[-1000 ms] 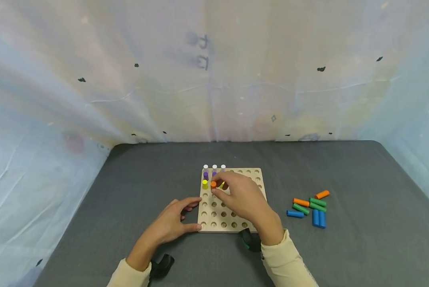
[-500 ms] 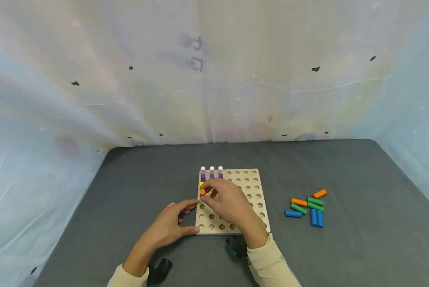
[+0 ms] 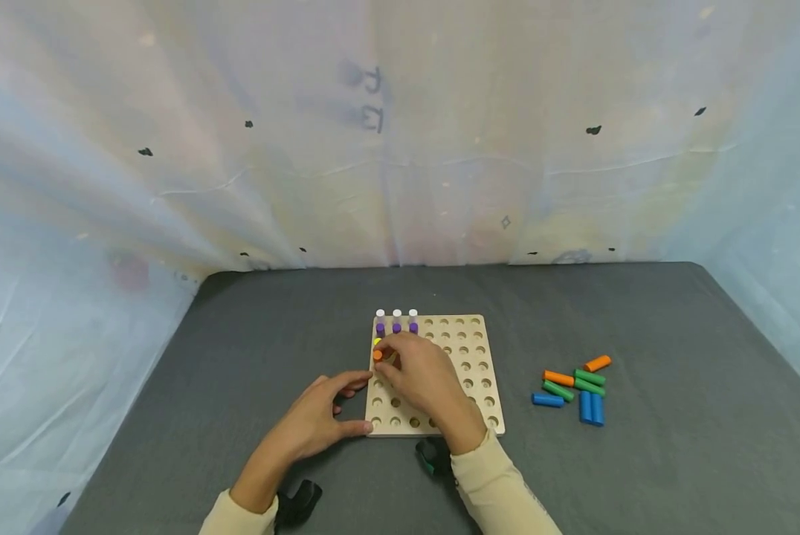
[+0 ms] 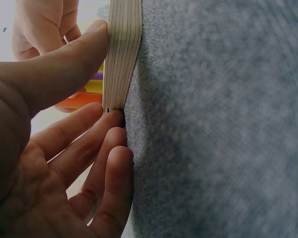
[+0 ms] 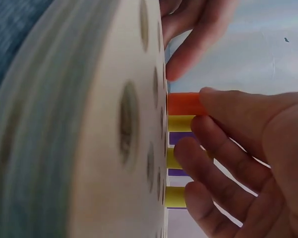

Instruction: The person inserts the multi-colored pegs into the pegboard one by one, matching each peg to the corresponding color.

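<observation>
My right hand (image 3: 420, 375) pinches an orange peg (image 3: 377, 356) between thumb and fingers at the left column of a wooden pegboard (image 3: 476, 375). In the right wrist view the orange peg (image 5: 183, 103) stands straight out from the board face, its end right at the surface. Beyond it are three yellow pegs (image 5: 176, 197), partly behind the fingers. Three white pegs (image 3: 396, 315) and three purple pegs (image 3: 413, 328) stand in the two far rows. My left hand (image 3: 309, 416) touches the board's left edge with thumb and fingertips, fingers extended along its layered side (image 4: 121, 54).
On the dark grey tabletop (image 3: 674, 446), right of the board, lie loose pegs: blue pegs (image 3: 591, 409), green pegs (image 3: 589, 382) and orange pegs (image 3: 598, 363). Black straps (image 3: 300, 504) show at both wrists. A pale curtain (image 3: 440, 148) hangs behind and at both sides.
My right hand has moved left with the orange peg, from the second column to the leftmost one, and the peg now sits slightly lower. My left hand stays at the board's edge.
</observation>
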Tool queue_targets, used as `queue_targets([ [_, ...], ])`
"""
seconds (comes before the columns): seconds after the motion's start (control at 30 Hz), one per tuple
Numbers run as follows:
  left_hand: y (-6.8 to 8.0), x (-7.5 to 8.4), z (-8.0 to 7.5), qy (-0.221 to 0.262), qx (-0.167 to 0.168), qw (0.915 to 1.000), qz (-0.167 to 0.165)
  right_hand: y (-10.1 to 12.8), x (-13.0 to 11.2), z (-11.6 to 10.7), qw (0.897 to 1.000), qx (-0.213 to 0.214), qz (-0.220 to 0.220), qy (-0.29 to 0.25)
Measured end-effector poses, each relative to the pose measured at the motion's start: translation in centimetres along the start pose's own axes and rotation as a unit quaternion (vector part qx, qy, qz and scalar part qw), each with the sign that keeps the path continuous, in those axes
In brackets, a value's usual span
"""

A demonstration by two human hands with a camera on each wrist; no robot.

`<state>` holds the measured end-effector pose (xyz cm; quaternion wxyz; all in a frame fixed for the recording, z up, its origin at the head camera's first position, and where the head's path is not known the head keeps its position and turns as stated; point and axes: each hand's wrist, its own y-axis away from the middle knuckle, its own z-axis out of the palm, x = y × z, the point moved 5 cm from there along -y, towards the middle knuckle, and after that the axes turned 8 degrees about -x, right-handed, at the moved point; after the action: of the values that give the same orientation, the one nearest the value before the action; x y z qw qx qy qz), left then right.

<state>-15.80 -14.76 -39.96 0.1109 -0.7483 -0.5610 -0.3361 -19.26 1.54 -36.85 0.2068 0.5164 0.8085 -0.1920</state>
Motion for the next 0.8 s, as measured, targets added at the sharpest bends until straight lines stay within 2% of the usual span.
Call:
queue_targets([
  [0.37,0.0,0.0,0.1,0.008,-0.001,0.9999,-0.011,-0.3,0.1,0.5,0.998,-0.033,0.014,0.044],
  [0.5,0.0,0.0,0.1,0.005,-0.001,1.0000,-0.004,-0.1,0.0,0.2,0.998,-0.044,0.016,0.047],
  [0.63,0.0,0.2,0.2,0.002,0.001,1.0000,0.006,0.5,0.3,-0.8,0.998,-0.053,0.023,0.027],
  [0.8,0.0,0.0,0.1,0.005,0.003,1.0000,0.006,1.7,1.1,-2.7,0.998,-0.048,0.034,-0.037],
])
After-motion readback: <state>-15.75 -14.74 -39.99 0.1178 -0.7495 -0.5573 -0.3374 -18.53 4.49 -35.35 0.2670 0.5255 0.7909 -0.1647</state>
